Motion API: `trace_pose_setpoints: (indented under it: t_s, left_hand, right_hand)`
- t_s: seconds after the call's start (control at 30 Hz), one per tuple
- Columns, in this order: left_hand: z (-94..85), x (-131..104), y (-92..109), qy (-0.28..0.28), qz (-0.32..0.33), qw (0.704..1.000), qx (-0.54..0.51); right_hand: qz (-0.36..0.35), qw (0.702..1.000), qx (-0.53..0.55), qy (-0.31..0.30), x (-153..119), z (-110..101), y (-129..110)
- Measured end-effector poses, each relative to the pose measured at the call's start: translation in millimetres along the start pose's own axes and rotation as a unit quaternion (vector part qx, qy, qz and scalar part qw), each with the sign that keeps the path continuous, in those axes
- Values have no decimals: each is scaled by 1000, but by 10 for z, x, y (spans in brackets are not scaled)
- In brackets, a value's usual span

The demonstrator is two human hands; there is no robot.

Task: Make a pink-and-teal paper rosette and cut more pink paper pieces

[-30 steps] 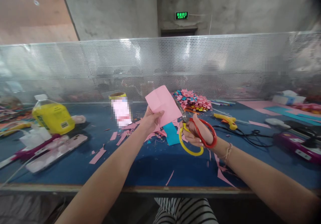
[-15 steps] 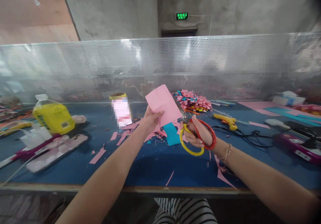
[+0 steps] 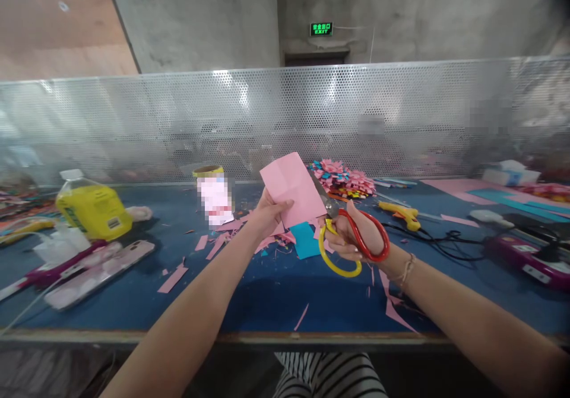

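Between the thumb and fingers of my left hand [image 3: 269, 214] is a sheet of pink paper [image 3: 296, 187], held up above the table. My right hand [image 3: 351, 234] grips a pair of scissors [image 3: 332, 208] with one red and one yellow handle loop. Their blades lie at the paper's right edge, partly hidden behind it. Below the hands, a blue paper piece [image 3: 306, 240] rests on the table among pink scraps [image 3: 218, 246]. Just behind the scissors is a heap of pink, blue and yellow folded paper pieces [image 3: 342, 178].
At left stand a bottle of yellow liquid [image 3: 95, 211], a phone in a pink case [image 3: 100, 273] and a purple power strip. A yellow glue gun [image 3: 403, 215] with a black cable lies at right, near another purple power strip [image 3: 529, 258]. A perforated metal screen [image 3: 262, 119] borders the back.
The scissors' handle loops have spread apart, the red one moving right, and the blades have opened at the paper's edge. The pink paper has shifted slightly right.
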State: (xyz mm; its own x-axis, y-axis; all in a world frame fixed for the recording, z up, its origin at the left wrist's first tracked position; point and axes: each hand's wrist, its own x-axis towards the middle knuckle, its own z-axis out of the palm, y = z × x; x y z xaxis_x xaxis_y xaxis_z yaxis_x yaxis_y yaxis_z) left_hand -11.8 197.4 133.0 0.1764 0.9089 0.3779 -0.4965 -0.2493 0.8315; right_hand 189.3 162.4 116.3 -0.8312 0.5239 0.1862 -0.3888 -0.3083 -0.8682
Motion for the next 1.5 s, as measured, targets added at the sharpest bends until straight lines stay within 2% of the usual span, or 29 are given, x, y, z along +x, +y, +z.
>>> trace_pose_setpoints:
  t_s: [0.27,0.47,0.77,0.83,1.03,1.23,1.5]
  left_hand:
    - [15,4,3,19,-3,1000,-1]
    - [8,14,-5,25,1,1000,-3]
    - [5,23,-5,28,-1,1000,-1]
    - [-1,25,-9,29,4,1000,3]
    - [-20,19,-16,34,-1,999,13]
    - [-2,8,-10,22,11,1000,11]
    - [-9,17,-29,11,20,1000,17]
  right_hand:
    - [2,997,-47,53,21,-50,53]
    - [-14,996,-65,60,41,-143,97]
    - [-49,990,-100,88,51,-36,82]
    - [-47,991,-90,82,57,-39,71]
    - [-14,1000,-10,3,45,-64,-1]
    - [-4,1000,29,-3,-12,14,-68]
    - [-2,1000,-12,-20,-16,23,-108]
